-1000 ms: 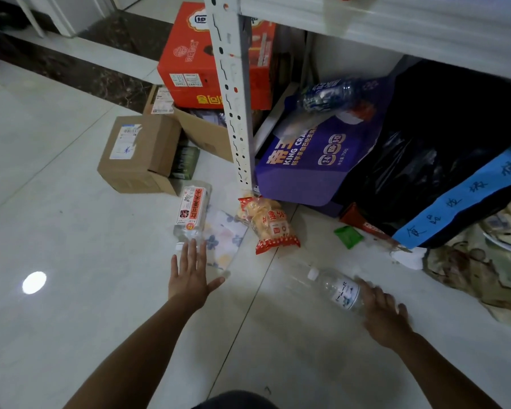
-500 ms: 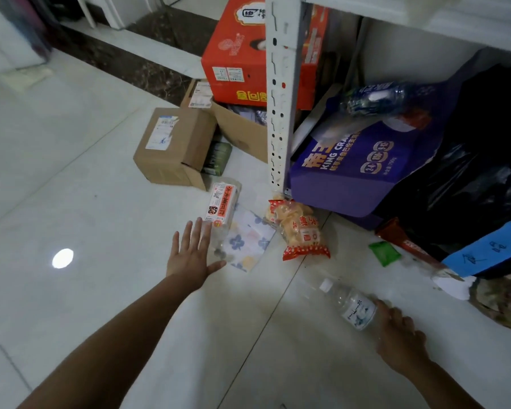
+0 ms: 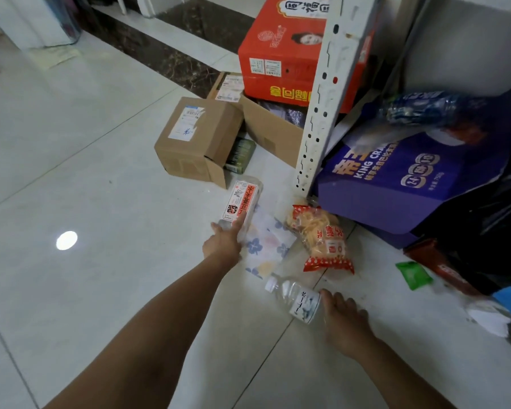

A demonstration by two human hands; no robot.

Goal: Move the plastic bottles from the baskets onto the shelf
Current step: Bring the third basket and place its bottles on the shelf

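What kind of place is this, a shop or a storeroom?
Probably a storage corner of a home or small shop. A slotted steel shelf upright stands on a tiled floor, with a labelled cardboard shipping box and a red carton beside it.

left hand [image 3: 223, 242] gripping red-labelled bottle [image 3: 242, 202], right hand [image 3: 345, 317] gripping clear bottle [image 3: 295, 299]

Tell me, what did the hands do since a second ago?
The left hand reached forward, away from the person, and now grips the near end of the clear plastic bottle with the red-and-white label, which it was not touching before. The right hand still holds the clear white-capped plastic bottle lying on the floor. The orange snack bag and brown cardboard box stayed put.
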